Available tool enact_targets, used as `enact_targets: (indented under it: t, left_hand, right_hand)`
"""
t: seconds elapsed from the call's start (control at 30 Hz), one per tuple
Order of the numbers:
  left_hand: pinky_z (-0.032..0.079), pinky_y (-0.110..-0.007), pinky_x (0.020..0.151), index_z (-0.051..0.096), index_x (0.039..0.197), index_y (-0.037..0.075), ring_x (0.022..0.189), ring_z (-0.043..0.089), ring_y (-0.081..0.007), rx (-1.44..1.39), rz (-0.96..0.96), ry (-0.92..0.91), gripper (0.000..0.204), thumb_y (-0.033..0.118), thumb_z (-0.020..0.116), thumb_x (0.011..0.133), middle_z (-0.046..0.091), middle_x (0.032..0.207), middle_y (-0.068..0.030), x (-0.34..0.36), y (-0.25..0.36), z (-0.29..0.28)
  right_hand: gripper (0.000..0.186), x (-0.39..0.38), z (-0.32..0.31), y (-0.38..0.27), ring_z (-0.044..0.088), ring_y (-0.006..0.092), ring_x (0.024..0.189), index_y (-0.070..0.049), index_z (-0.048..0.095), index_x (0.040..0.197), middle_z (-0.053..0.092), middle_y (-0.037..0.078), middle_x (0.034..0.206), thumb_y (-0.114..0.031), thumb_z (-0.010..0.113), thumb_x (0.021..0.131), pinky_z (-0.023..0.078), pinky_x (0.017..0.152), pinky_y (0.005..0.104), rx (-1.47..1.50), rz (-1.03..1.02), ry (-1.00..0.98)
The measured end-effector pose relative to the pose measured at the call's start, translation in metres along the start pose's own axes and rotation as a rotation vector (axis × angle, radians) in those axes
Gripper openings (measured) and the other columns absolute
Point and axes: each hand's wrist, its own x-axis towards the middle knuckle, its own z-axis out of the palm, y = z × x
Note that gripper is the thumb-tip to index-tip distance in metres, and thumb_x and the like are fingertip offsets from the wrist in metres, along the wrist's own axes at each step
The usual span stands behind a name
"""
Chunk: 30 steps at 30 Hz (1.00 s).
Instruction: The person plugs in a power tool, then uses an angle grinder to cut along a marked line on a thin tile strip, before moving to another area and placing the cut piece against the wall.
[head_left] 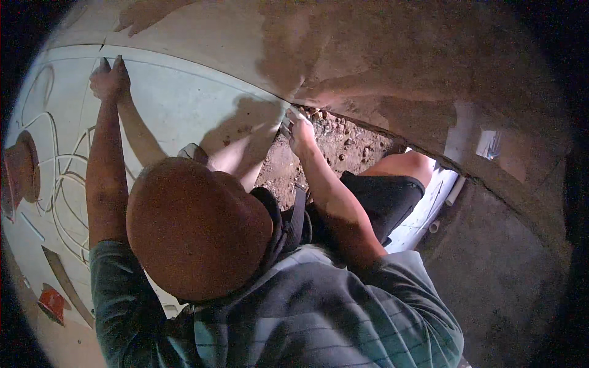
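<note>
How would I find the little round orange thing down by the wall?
Start at the big pale wall panel with looping white cables. Follow it to the lower left edge of the picture. The small orange fitting sits there, smaller and brighter than the larger brownish round one higher up.

Smooth matt panel [184,98], rough plastered wall [380,55], gravelly soil [334,144]

A rough brown plastered wall [380,55] rises before you. Stony bare soil [334,144] lies below it, and dim, warm light casts shadows.

We saw no packages, labels, signs or screens anywhere around our fingers, whether near them or far off.
</note>
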Motion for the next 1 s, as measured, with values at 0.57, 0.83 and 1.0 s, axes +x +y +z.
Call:
enact_targets:
  t: [0.57,0.83,1.0]
  left_hand:
    - [0.034,-0.064,0.108,0.059,0.143,0.009,0.132,0.045,-0.0435,-0.037,-0.073,0.137,0.071,0.057,0.062,0.09,0.056,0.139,-0.0239,-0.011,-0.015,-0.019]
    - [0.038,-0.06,0.105,0.06,0.139,0.015,0.125,0.05,-0.0416,-0.106,-0.127,0.096,0.054,0.042,0.064,0.092,0.055,0.134,-0.0194,-0.029,0.03,-0.041]
    - [0.039,-0.056,0.103,0.063,0.137,0.012,0.125,0.05,-0.0393,-0.147,-0.084,0.108,0.049,0.035,0.065,0.093,0.057,0.133,-0.017,-0.014,0.034,-0.046]
  right_hand:
    - [0.03,-0.041,0.02,0.007,0.066,0.0248,0.091,-0.005,0.066,0.125,0.07,0.013,0.107,-0.019,0.065,0.099,0.056,0.079,0.0373,-0.783,-0.176,-0.05]
    - [0.024,-0.02,-0.015,-0.006,0.068,0.0206,0.1,0.001,0.065,0.121,0.07,0.009,0.113,-0.009,0.057,0.1,0.057,0.087,0.0306,0.115,0.066,0.049]
    - [0.03,-0.008,-0.006,-0.002,0.064,0.0154,0.1,-0.005,0.064,0.128,0.067,0.001,0.114,-0.015,0.062,0.099,0.052,0.087,0.0315,0.075,-0.037,-0.009]
